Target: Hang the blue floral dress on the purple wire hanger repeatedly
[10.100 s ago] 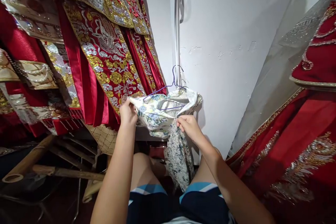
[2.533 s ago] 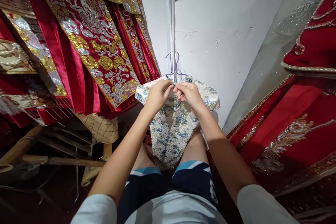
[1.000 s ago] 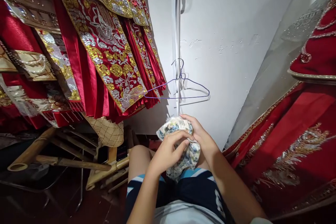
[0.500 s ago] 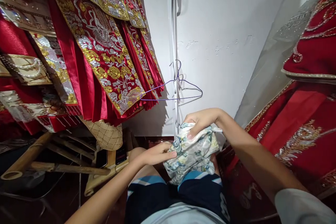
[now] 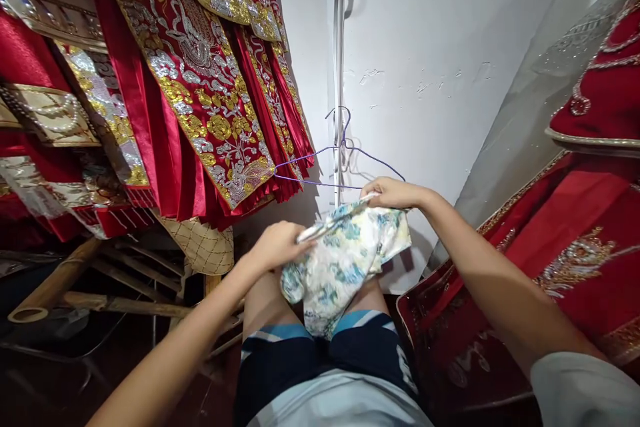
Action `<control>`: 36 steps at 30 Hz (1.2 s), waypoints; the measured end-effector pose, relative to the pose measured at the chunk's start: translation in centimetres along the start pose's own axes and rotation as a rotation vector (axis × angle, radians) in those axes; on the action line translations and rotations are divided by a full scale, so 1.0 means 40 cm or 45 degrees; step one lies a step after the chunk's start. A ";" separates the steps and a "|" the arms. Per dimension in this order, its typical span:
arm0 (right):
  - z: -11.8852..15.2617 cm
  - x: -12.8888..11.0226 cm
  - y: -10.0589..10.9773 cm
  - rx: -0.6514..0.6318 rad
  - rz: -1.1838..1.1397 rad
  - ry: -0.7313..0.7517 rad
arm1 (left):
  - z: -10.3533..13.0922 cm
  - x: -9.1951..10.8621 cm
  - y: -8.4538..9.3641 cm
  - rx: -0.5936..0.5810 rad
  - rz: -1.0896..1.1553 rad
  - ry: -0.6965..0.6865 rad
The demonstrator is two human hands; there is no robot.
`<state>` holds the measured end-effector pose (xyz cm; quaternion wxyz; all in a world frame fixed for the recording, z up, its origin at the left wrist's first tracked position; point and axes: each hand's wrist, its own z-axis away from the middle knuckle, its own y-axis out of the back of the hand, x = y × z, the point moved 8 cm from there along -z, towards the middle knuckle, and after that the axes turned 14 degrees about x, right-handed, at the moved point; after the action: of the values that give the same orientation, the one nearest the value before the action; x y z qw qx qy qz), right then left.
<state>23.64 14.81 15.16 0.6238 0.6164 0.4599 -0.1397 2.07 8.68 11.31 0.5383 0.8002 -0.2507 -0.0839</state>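
Observation:
A white garment with a blue, green and yellow floral print [image 5: 345, 260] hangs stretched between my hands above my thighs. My left hand [image 5: 280, 243] grips its upper edge on the left, fingers closed over the cloth. At the upper right corner my right hand [image 5: 393, 193] pinches the same edge. The garment's exact kind is hard to make out in its folds. Just beyond it a purple wire hanger [image 5: 313, 182] hangs by the white pole, and my right hand overlaps its lower right part.
Red embroidered costumes [image 5: 200, 80] with gold and silver beading hang at the left. Below them stands a bamboo frame [image 5: 55, 280]. More red beaded garments [image 5: 590, 213], partly under clear plastic, are close on the right. A white wall [image 5: 425, 27] rises ahead.
The bunched garment has been spread out by its upper edge. My left hand has moved up and left, and my right hand has risen toward the hanger.

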 end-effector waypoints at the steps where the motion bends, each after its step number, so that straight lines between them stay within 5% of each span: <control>1: -0.028 0.032 0.021 0.215 0.009 0.003 | -0.009 -0.045 0.010 0.003 -0.103 0.040; 3: -0.071 0.086 0.031 0.544 -0.050 0.026 | -0.020 -0.113 0.023 -0.036 -0.236 0.086; 5: -0.100 0.120 0.001 0.670 -0.098 0.065 | -0.024 -0.152 0.028 -0.081 -0.341 0.086; 9: -0.105 0.139 -0.068 0.610 -0.118 0.114 | -0.012 -0.175 0.017 -0.123 -0.451 0.017; 12: -0.057 0.126 -0.063 0.590 -0.056 0.153 | -0.017 -0.181 0.038 0.000 -0.310 -0.006; 18: 0.030 0.099 0.004 0.604 0.112 0.061 | -0.088 -0.165 0.164 0.343 -0.022 -0.008; 23: 0.049 0.061 0.000 0.578 0.091 0.025 | -0.167 -0.109 0.263 0.616 0.044 0.005; 29: 0.073 0.007 -0.037 0.523 0.052 0.181 | -0.281 -0.059 0.244 0.535 0.338 -0.135; 36: 0.171 0.074 0.154 1.260 0.029 0.016 | -0.296 -0.094 0.212 0.711 0.254 -0.097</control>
<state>32.52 11.08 15.65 0.2551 0.8444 0.3356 -0.3307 0.99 17.75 23.27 0.2932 0.8850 -0.3615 0.0117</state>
